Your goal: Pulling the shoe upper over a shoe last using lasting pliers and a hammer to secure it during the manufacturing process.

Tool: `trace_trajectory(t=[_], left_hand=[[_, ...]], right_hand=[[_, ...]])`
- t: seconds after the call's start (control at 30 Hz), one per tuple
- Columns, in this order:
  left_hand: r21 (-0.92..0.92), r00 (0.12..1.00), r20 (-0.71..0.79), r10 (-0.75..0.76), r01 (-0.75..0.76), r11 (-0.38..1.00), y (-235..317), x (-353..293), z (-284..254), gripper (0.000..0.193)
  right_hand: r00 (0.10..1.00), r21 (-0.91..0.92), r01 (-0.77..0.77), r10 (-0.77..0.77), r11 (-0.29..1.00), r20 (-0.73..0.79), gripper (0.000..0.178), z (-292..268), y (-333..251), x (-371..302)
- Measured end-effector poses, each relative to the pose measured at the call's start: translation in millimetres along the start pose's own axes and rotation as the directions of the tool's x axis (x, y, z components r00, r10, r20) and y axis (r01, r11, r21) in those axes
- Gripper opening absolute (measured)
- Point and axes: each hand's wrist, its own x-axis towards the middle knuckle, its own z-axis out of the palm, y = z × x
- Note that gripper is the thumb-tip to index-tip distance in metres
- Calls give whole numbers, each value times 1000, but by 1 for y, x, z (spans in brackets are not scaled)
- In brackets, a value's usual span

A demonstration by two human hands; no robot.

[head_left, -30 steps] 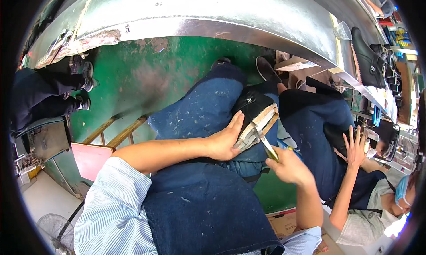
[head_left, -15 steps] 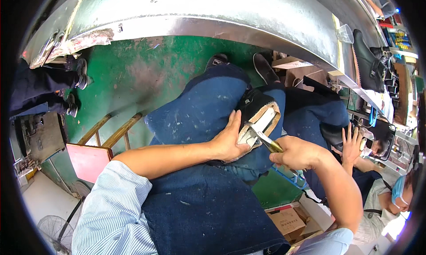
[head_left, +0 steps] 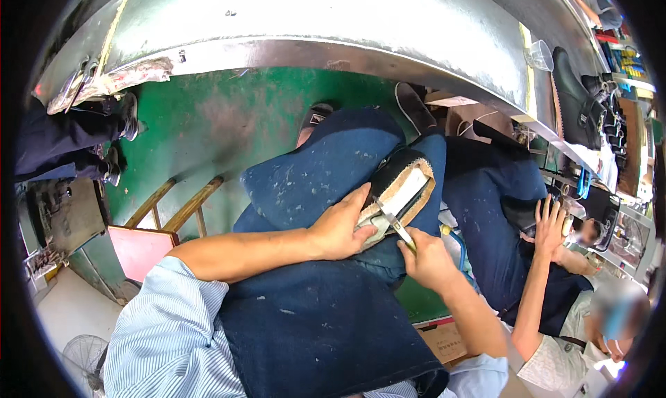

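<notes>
Below the near edge of the worktop (head_left: pixel 291 55), on your denim-covered lap (head_left: pixel 319 179): black shoe (head_left: pixel 409 188), underside up, toothed tan margin showing. Your left hand (head_left: pixel 338 226) has its fingers clamped on the shoe's left flank, thumb toward the lower end. Your right hand (head_left: pixel 429 259) has its fingers closed round the handle of a metal tool (head_left: pixel 394 221), laid across that lower end; tip contact cannot be told. Judgement: tool work on the underside in hand; the next move calls for a firm brace, left thumb clear of the tip.
</notes>
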Motion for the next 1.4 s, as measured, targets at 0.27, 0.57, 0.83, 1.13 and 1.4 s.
trace_trajectory(t=[0.27,0.57,0.83,1.13,1.4], left_hand=[[-752,959,260,-111,273,599,-15,14,12,77],[-377,960,101,-261,279,883,6,18,30,82],[38,996,-84,-17,20,999,9,21,38,68],[237,991,-41,126,-113,965,6,22,25,64],[583,968,223,-114,-39,812,47,24,14,62]], right_hand=[[910,-50,56,-71,997,-408,23,65,25,-28],[941,569,-188,313,801,-130,21,87,21,-75],[922,-15,-105,91,994,-376,53,45,37,-65],[829,58,11,24,998,-558,21,64,52,-16],[963,851,-266,159,454,216,24,42,85,-40]])
